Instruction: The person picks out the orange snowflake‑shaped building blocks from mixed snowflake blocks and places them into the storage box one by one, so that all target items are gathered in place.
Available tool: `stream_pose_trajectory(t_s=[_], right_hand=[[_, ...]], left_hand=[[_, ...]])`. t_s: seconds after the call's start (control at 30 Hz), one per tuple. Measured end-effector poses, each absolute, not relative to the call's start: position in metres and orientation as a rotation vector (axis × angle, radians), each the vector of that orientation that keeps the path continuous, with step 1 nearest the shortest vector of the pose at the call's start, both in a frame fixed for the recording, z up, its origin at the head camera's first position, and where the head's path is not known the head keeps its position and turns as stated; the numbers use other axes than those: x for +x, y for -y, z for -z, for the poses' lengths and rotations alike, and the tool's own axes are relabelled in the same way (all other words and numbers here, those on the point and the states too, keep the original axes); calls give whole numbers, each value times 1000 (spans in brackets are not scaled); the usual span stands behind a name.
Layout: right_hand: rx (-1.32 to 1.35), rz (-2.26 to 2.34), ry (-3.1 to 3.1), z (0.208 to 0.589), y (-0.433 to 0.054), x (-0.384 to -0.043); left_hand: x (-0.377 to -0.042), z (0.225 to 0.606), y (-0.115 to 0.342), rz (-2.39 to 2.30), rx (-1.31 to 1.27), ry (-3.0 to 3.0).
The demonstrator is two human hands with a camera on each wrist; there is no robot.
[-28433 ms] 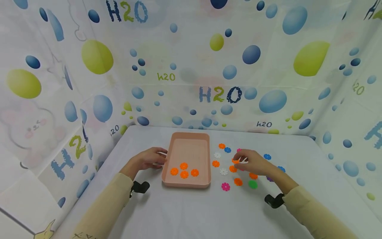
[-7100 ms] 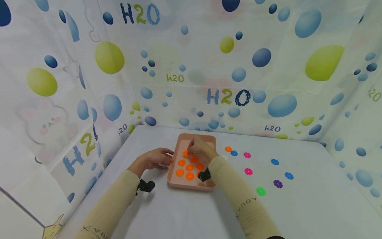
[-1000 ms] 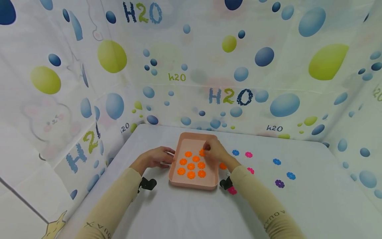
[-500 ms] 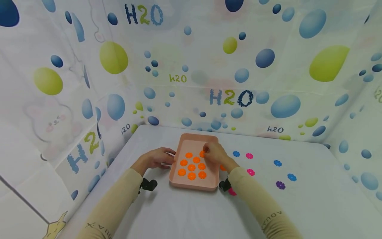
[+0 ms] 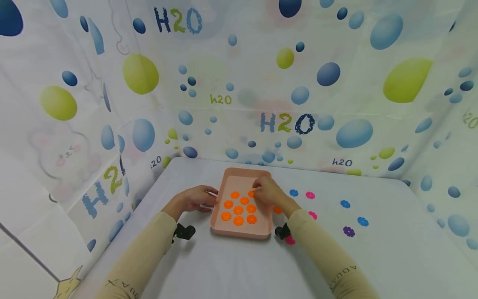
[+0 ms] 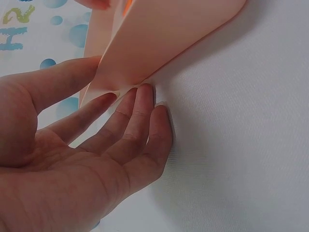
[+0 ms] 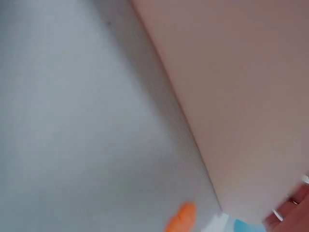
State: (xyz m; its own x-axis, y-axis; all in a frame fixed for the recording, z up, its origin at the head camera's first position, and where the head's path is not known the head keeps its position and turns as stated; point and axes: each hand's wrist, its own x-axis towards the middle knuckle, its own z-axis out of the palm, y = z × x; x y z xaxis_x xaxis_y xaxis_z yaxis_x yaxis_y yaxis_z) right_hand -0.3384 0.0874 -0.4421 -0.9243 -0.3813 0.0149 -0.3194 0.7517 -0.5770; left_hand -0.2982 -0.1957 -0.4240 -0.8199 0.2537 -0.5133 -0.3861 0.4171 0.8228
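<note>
A pink rectangular tray [image 5: 240, 181] holds several orange flower-shaped notched discs [image 5: 238, 210], lying flat in loose rows. Inside the tray, toward its right side, my right hand [image 5: 268, 192] pinches an orange disc [image 5: 251, 194] at the far end of the group; its fingers partly cover that disc. On the tray's left side, my left hand [image 5: 196, 198] rests with relaxed fingers. In the left wrist view its thumb touches the rim of the tray [image 6: 159, 38], and the other fingertips are at the foot of the side wall.
Right of the tray lie loose discs: blue [image 5: 345, 204], pink [image 5: 310, 194] and purple [image 5: 349, 231]. An orange disc [image 5: 278, 209] is beside the tray wall, partly behind my right wrist. My right forearm covers part of the white tablecloth [image 5: 392, 249]. A patterned curtain [image 5: 239, 62] surrounds the table.
Compared with the oldest frame, more orange discs lie in the tray and fewer on the table. Since 7.1 seconds ago my right hand has shifted right within the tray. The last second shows almost no movement.
</note>
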Motion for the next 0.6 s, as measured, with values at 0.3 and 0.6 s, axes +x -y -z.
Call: stream_pose_trajectory(t_s=[0.3,0.6], right_hand=[[-810,1003,-2815,425,-124,-322],[-718,971,-2812,427,-160,-307]], left_hand=[[-298,422,196,-1442,-103,-2087],[-298,424,195,-1431,-98,-2085]])
